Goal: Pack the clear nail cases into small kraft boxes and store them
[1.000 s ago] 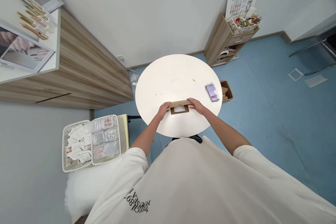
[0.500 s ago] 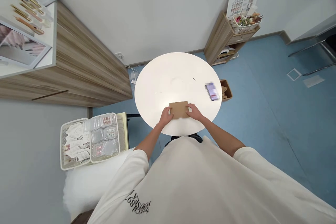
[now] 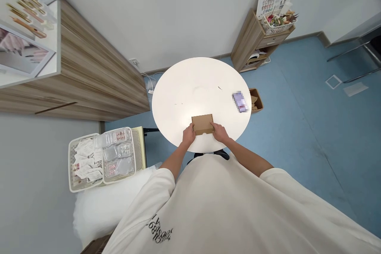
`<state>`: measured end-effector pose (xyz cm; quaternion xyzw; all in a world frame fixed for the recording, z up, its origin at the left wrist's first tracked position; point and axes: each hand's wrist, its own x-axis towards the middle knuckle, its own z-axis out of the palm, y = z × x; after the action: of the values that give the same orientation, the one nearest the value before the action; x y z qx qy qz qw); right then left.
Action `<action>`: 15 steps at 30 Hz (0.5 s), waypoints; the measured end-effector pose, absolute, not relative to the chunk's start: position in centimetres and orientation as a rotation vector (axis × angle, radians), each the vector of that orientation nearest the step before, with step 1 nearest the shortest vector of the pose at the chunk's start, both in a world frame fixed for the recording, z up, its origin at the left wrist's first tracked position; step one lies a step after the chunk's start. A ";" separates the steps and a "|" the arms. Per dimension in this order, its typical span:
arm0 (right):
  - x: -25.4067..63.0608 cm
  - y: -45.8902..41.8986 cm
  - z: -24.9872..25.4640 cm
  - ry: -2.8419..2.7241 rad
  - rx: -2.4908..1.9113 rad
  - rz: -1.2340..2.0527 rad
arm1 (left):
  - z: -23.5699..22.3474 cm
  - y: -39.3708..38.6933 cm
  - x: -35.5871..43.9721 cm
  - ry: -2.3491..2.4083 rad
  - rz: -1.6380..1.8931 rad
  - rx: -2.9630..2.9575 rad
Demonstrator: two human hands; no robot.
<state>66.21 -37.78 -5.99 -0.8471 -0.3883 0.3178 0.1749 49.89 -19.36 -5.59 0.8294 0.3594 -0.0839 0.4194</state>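
A small brown cardboard box (image 3: 202,123) lies near the front edge of the round white table (image 3: 196,73), its front side showing below the flat lid. My left hand (image 3: 189,133) grips its near left corner, fingers bent along the side. On the opposite side, my right hand (image 3: 219,131) grips the near right corner with its fingertips on the edge. The inside of the box is hidden. A pixelated purple phone-like item (image 3: 240,101) rests on the table to the right.
A box of brown cardboard pieces (image 3: 256,101) stands on the floor right of the table. White baskets (image 3: 133,135) with packets and clear cases sit at the left. A wooden cabinet (image 3: 98,55) is at the left wall, and a smaller one (image 3: 242,43) stands behind.
Both hands have slid from the sides of the box toward its near corners. More of the box's front side now shows; the box stays in about the same place.
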 end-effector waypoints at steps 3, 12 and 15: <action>66.1 -37.8 -5.7 -1.052 -2.389 0.943 | -4.9 -19.7 50.2 0.924 -0.218 2.057; 67.8 -36.4 -2.3 -0.924 -2.364 0.882 | -1.1 -19.3 51.2 0.979 -0.056 1.982; 68.2 -35.6 -0.9 -0.915 -2.351 0.803 | 0.0 -18.8 51.9 0.986 0.010 2.007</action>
<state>68.24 -35.60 -0.91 -0.8610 -0.3352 0.2940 0.2447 51.91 -18.75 0.01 0.8073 0.3963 0.0041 0.4373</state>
